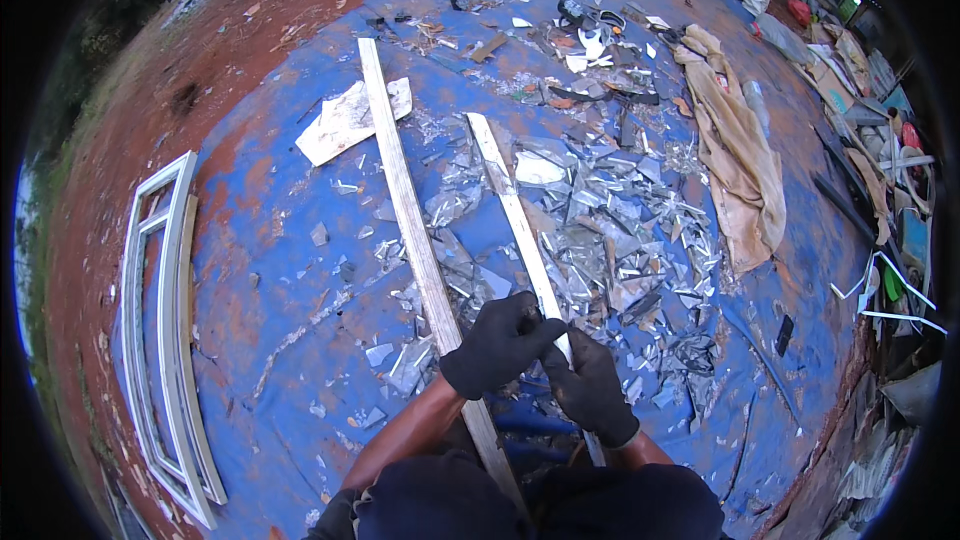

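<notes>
"As I'm watching from afar, which step is this?"

"Gripping. My right hand (590, 388) has its fingers closed round the strip (519, 223); my left hand (500, 345) bunches against it, hold unclear. It stretches away across shards (630, 215)."

"Next move?"

"I'd judge it calls for steadiness."

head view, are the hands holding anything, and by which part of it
Yes: the black-gloved left hand and black-gloved right hand hold a long narrow white strip by its nearer half, short of its near end.
</notes>
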`<state>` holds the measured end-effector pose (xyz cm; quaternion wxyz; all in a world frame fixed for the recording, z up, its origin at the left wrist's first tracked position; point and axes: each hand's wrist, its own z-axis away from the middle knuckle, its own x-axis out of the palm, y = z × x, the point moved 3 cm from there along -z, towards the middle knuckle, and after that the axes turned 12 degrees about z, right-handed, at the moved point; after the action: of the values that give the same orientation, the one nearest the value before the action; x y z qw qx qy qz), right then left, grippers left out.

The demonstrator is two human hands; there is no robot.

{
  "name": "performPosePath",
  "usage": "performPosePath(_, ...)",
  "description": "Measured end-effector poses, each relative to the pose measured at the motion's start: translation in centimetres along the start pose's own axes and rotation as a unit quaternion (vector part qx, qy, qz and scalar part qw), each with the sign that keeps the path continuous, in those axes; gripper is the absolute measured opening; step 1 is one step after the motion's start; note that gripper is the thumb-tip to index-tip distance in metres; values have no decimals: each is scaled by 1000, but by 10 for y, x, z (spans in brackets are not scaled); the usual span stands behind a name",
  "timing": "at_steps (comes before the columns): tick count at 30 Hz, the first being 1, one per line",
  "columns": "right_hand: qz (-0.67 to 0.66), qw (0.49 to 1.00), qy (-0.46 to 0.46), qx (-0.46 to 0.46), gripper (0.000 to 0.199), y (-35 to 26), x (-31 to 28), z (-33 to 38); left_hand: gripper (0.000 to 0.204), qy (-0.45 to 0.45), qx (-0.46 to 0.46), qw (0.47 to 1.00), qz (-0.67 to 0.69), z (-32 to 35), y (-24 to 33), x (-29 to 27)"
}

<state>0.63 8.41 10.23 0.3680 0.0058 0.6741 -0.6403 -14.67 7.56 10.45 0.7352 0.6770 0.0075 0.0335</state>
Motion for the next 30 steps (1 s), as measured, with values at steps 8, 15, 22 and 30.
performPosePath(8, 8, 998, -45, 37, 28, -4, -3, 0, 20, -35, -19, 998, 56, 1, -20, -3)
performPosePath(15, -334, 898, -236, 165, 38, 4, -10, 3, 15, -38, -40, 989, 140, 7, -19, 7)
performPosePath(22, -516, 789, -266, 201, 41, 9, 0, 6, 15, 206, 102, 965, 129, 23, -22, 35)
performPosePath(30, -372, 895, -154, 192, 33, 6, -3, -31, 16, 221, 340, 910, -86, 18, -25, 19)
